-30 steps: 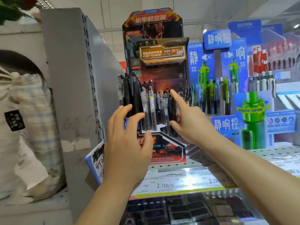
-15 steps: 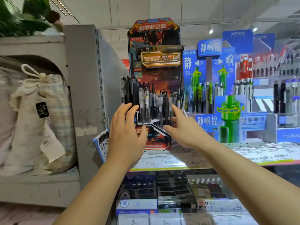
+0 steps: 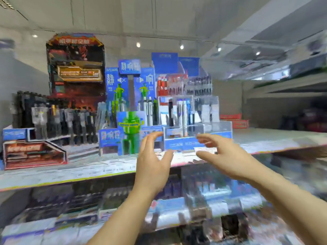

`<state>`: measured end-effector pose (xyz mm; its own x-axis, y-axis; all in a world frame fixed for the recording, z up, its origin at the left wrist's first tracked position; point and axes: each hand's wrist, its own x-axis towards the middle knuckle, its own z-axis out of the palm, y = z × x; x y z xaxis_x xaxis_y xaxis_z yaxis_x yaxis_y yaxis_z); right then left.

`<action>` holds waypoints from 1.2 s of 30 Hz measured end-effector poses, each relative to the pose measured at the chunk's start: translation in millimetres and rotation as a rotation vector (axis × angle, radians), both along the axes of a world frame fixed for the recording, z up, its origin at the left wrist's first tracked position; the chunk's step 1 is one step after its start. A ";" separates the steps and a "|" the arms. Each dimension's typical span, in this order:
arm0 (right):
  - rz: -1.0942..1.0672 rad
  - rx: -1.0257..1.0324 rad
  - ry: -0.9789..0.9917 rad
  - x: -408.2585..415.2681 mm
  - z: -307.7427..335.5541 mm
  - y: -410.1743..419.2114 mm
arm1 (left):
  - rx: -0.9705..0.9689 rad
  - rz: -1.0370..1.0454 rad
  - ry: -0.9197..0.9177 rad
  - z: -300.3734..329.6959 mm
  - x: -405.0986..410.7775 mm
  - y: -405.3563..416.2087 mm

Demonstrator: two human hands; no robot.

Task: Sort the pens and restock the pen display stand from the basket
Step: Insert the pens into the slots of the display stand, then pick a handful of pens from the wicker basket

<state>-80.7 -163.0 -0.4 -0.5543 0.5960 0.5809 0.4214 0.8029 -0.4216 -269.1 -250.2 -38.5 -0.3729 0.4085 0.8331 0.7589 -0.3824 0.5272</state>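
Reaching: left hand [image 3: 153,161] and right hand [image 3: 223,156], fingers spread, holding nothing, framing blue pen display stand [image 3: 196,124] on shelf [image 3: 265,138], likely to square it
Pens [image 3: 180,112]: upright in stand slots
Basket: unseen

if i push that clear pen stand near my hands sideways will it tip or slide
The clear pen stand looks low and wide at its base, so it would probably slide on the shelf rather than tip. Its upright pens seem loosely slotted and may rattle or lean. The picture is blurred, so this is tentative.
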 end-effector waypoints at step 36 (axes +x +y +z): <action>-0.353 -0.053 -0.129 450.2 3.8 487.9 | -0.845 -0.149 0.899 99.5 383.0 554.0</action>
<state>369.5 324.9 3.4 -0.3760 0.7905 0.4834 0.7206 0.5775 -0.3838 113.9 303.9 61.0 0.2899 0.9303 0.2246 0.9565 -0.2899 -0.0339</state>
